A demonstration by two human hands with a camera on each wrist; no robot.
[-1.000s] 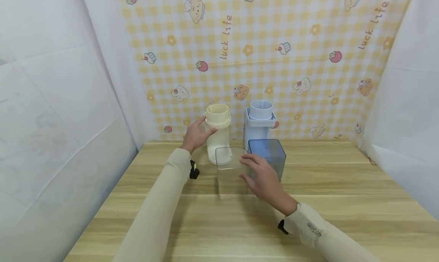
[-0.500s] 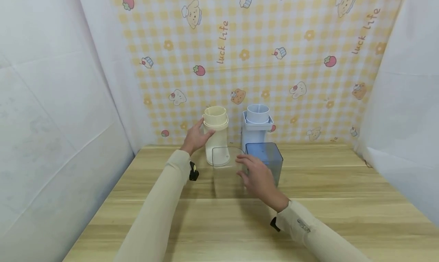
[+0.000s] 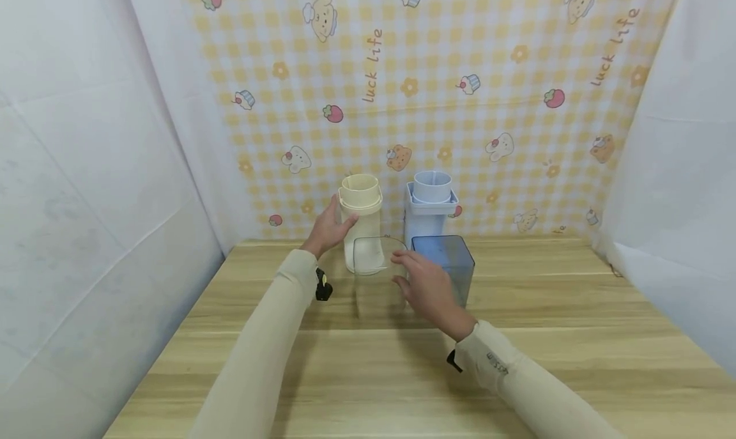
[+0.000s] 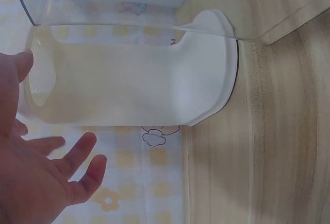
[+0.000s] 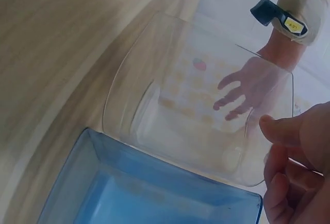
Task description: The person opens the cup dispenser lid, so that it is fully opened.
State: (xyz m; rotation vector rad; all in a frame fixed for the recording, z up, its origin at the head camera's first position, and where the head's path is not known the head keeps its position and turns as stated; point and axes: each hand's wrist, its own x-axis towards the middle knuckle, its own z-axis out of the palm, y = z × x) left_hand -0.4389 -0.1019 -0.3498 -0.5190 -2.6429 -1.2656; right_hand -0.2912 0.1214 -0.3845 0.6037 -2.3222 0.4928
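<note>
My left hand (image 3: 326,229) holds the upper part of a cream stand (image 3: 363,225), its thumb in front and its other fingers loosely spread in the left wrist view. The stand has a round collar on top and a rounded foot on the table. My right hand (image 3: 427,287) pinches the rim of a clear plastic container (image 5: 170,141) between thumb and fingers. That container stands before the cream stand, its open top tilted up towards me. Beside it is a blue-tinted transparent container (image 3: 445,254), partly behind my right hand.
A pale blue stand (image 3: 428,218) with a round collar stands right of the cream one, behind the tinted container. A yellow checked cloth (image 3: 460,119) hangs at the back, white cloth (image 3: 86,202) at the sides. The wooden table (image 3: 368,388) extends towards me.
The clear container has risen slightly and moved a little left with my right hand. My left hand stays on the cream stand. The head view has shifted slightly.
</note>
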